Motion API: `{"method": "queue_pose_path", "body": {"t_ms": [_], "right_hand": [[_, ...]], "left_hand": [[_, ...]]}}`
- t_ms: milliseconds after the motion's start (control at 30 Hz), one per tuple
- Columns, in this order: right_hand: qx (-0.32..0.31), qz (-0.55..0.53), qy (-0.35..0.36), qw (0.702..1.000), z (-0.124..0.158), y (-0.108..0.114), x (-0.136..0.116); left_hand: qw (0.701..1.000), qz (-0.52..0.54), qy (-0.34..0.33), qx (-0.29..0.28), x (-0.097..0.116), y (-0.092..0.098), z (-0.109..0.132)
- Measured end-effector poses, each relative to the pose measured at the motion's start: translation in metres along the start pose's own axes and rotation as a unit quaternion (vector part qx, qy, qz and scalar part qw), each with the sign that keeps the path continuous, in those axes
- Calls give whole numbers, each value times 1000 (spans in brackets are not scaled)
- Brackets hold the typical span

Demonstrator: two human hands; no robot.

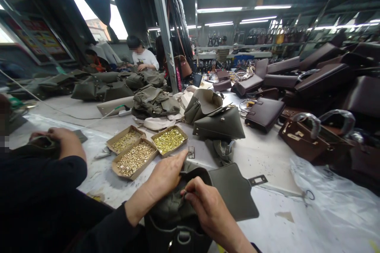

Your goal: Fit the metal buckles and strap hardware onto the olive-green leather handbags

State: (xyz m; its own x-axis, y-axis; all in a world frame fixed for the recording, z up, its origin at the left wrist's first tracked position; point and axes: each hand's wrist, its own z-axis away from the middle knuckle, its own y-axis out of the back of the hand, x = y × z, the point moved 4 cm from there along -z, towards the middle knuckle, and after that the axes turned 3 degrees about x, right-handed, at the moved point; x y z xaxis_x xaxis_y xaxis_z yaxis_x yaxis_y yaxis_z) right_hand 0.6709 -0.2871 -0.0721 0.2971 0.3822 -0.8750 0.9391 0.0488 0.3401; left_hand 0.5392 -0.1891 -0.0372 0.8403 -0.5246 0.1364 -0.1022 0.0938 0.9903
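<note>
A dark olive handbag (175,221) sits open in front of me, its flap (230,191) spread to the right with a slotted metal-edged tab at its end. My left hand (166,172) grips the far left rim of the bag, its fingers partly hidden by the bag's edge. Over the bag's mouth, my right hand (204,199) is closed in a pinch at the lining. What lies between thumb and forefinger is too small to make out. Just beyond my left fingertips lies a small metal plate (191,152).
Cardboard trays of small gold fittings (135,158) stand beyond my left hand. Further back are olive bags (219,122); dark brown bags (314,134) pile up at right beside plastic sheeting (326,197). At left, a co-worker's hand (67,140) holds an olive piece.
</note>
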Motion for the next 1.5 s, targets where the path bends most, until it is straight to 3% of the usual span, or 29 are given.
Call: {"method": "queue_pose_path", "body": {"t_ms": [167,433,733,900,1033,1167,1267,1500], "right_hand": [[-1,-24,-51,998,-4,8,8],[15,-69,-66,995,-10,13,11],[34,-94,-77,992,-19,14,20],[23,-146,-72,986,-31,10,20],[36,-67,-28,997,-54,14,7],[43,-42,19,998,-67,8,-3],[26,-47,17,998,-63,-2,2],[14,-21,20,999,-45,-6,9]], "left_hand": [[999,-32,24,31,-18,7,-5],[988,76,-126,44,-24,13,3],[973,151,-172,-22,-18,25,7],[983,159,-88,23,-19,20,8],[978,206,-9,42,-26,21,7],[937,338,77,38,-42,15,8],[913,387,118,46,-50,5,13],[866,474,151,56,-45,-11,26]]}}
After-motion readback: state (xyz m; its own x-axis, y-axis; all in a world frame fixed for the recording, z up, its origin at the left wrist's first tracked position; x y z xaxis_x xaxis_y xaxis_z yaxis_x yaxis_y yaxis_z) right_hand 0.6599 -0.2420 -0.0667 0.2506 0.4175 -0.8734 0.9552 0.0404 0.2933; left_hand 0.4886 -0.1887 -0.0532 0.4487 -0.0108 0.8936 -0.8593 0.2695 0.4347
